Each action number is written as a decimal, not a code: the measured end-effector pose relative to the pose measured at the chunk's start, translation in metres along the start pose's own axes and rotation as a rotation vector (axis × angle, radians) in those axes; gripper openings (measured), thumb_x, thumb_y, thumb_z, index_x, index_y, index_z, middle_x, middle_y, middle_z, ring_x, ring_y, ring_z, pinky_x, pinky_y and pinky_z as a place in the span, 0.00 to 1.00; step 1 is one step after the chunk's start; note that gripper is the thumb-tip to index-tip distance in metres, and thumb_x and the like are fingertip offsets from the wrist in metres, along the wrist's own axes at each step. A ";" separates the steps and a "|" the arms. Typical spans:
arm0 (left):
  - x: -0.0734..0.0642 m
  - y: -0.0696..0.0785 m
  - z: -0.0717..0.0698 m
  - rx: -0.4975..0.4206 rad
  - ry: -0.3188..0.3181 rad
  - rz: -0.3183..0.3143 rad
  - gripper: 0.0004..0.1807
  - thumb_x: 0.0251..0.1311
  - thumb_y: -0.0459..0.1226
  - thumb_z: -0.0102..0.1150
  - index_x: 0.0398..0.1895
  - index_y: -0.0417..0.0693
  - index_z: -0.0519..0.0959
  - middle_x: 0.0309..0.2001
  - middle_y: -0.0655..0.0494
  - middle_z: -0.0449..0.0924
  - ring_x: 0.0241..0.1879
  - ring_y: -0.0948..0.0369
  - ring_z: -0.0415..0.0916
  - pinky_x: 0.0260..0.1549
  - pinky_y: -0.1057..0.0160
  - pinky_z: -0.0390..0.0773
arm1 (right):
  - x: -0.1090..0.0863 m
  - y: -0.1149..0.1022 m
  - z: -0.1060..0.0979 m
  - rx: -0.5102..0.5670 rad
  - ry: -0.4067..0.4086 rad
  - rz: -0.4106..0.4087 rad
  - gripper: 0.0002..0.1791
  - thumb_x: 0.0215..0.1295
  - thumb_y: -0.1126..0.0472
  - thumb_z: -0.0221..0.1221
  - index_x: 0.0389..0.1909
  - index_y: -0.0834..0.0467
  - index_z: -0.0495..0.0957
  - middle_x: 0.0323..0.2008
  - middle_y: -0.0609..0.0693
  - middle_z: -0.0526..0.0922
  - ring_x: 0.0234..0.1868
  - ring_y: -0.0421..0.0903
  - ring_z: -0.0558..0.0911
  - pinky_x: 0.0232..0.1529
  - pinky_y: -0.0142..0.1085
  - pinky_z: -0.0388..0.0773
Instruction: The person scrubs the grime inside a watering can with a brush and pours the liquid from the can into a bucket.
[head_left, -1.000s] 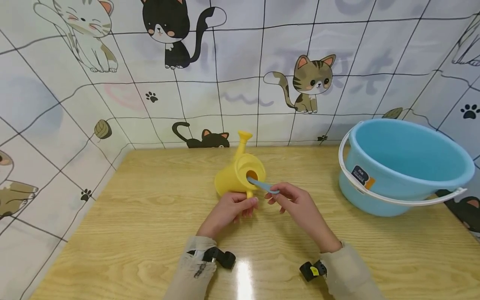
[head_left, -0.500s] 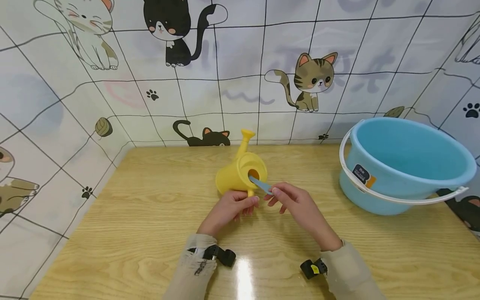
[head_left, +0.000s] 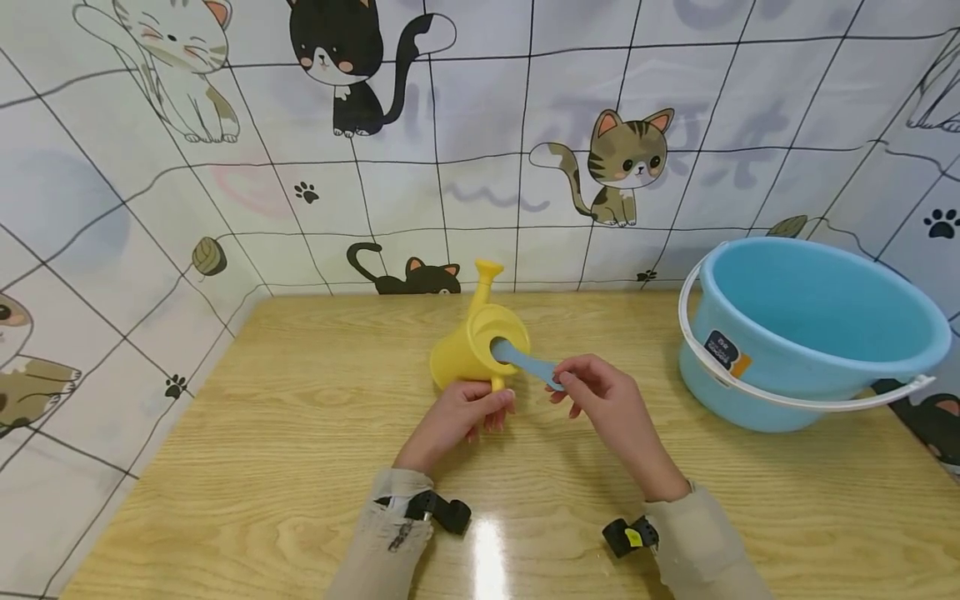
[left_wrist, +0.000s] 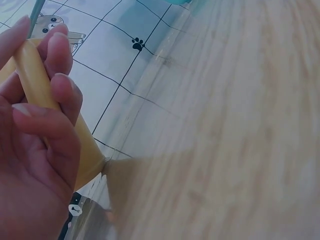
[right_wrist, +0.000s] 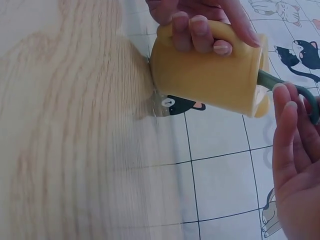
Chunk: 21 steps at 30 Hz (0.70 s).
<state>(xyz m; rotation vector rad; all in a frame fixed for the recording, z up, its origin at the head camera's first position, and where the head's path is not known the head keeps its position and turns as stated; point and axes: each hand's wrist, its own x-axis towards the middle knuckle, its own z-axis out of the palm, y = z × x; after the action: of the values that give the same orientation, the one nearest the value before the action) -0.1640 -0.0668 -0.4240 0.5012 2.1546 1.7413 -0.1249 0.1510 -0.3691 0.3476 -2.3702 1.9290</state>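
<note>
A yellow toy watering can leans tilted on the table, its round opening turned toward me and its spout pointing up and back. My left hand grips the can's handle, fingers curled round it in the left wrist view. My right hand pinches the outer end of a light blue spoon-like tool. The tool's far end goes into the can's opening, where it widens; its tip is hidden inside. In the right wrist view, the tool's outer end curves round by the fingertips.
On the right stands a large light blue bucket with its white handle hanging over the front. A cloth wall with cat drawings closes off the back and sides of the wooden table.
The right hand first pushed slightly inward, then moved back to the right, so more of the blue tool shows outside the opening. The left hand and the can have barely shifted.
</note>
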 end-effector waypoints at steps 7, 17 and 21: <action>0.003 -0.009 0.002 0.014 0.037 0.003 0.23 0.53 0.58 0.52 0.29 0.49 0.81 0.21 0.52 0.74 0.16 0.56 0.62 0.09 0.63 0.63 | 0.006 0.021 -0.010 0.068 0.115 -0.007 0.13 0.64 0.56 0.53 0.42 0.61 0.74 0.36 0.56 0.78 0.34 0.53 0.78 0.27 0.39 0.75; 0.002 -0.007 0.003 0.050 0.019 0.012 0.28 0.53 0.58 0.53 0.29 0.41 0.80 0.22 0.47 0.74 0.14 0.55 0.60 0.10 0.64 0.63 | 0.009 0.018 -0.013 0.123 0.232 0.047 0.14 0.62 0.56 0.54 0.43 0.62 0.74 0.35 0.53 0.78 0.32 0.46 0.78 0.25 0.34 0.75; 0.002 -0.007 0.004 0.070 0.017 0.002 0.26 0.51 0.59 0.54 0.24 0.43 0.78 0.21 0.47 0.73 0.14 0.57 0.59 0.10 0.64 0.63 | 0.007 0.013 -0.012 0.171 0.145 0.009 0.15 0.61 0.56 0.56 0.43 0.63 0.73 0.35 0.54 0.78 0.31 0.47 0.78 0.24 0.35 0.75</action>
<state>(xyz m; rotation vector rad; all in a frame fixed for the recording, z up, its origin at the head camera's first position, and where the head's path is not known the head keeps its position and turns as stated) -0.1648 -0.0637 -0.4321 0.5085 2.2343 1.6822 -0.1355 0.1640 -0.3782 0.1979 -2.1288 2.0896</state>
